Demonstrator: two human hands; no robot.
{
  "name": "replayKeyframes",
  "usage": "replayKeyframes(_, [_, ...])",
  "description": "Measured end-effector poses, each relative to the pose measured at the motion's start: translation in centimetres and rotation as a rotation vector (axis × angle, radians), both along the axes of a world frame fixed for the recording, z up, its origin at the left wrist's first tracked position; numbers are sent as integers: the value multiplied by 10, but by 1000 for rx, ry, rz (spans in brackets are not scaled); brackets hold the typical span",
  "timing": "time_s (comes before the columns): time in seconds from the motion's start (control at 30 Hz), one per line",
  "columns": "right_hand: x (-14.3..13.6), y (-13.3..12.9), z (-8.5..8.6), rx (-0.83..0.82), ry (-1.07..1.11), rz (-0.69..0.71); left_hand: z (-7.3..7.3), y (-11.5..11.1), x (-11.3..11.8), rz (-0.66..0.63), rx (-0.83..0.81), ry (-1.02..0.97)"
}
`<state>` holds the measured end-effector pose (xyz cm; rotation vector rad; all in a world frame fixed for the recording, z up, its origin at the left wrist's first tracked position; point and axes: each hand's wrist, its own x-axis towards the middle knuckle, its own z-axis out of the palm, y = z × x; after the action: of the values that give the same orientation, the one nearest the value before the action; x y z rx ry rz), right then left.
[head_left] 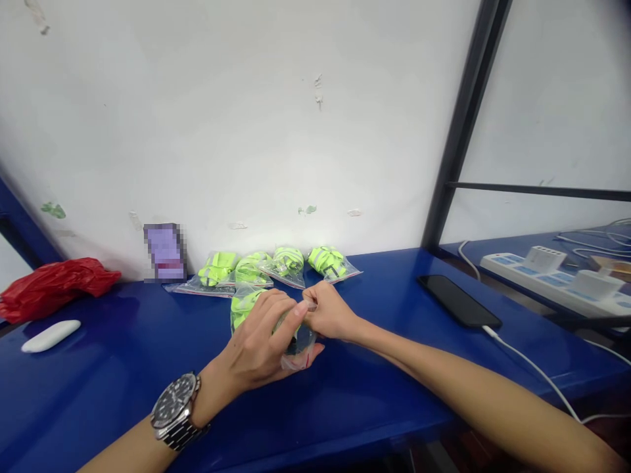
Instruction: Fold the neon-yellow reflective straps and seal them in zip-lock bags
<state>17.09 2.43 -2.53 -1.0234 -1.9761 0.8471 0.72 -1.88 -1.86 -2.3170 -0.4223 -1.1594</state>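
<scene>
My left hand [269,338] is wrapped round a clear zip bag [300,355], whose lower end with a red line shows below the fingers. My right hand [328,312] is closed in a fist, its fingers pinching the bag's edge against the left thumb. Bright yellow-green fabric in clear plastic [243,305] shows just beyond the left knuckles; whether it belongs to the held bag is hidden by the hand. Behind both hands, several bagged yellow-green reflective garments [289,263] lie in a row along the wall. The left wrist wears a metal watch [176,404].
Left on the blue tabletop [123,368] are a red plastic bag [59,282], a white oval case [52,336] and a blurred-out phone-like screen [165,251] against the wall. To the right lie a black phone [458,300] with a white cable and a power strip [552,279] beyond a dark post.
</scene>
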Motion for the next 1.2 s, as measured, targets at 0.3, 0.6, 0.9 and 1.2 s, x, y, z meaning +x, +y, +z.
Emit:
replayKeyframes(0.3, [1, -9, 6, 195, -69, 96, -3, 3, -2, -16, -21, -52])
replayKeyframes(0.6, [-4, -8, 1, 265, -80, -20, 1, 1, 6, 13, -32, 22])
replayKeyframes(0.9, [-1, -14, 11, 77, 131, 16, 0, 13, -9, 54, -124, -125])
replayKeyframes(1.2, [-7, -4, -8, -9, 152, 268, 1, 5, 4, 38, -105, -4])
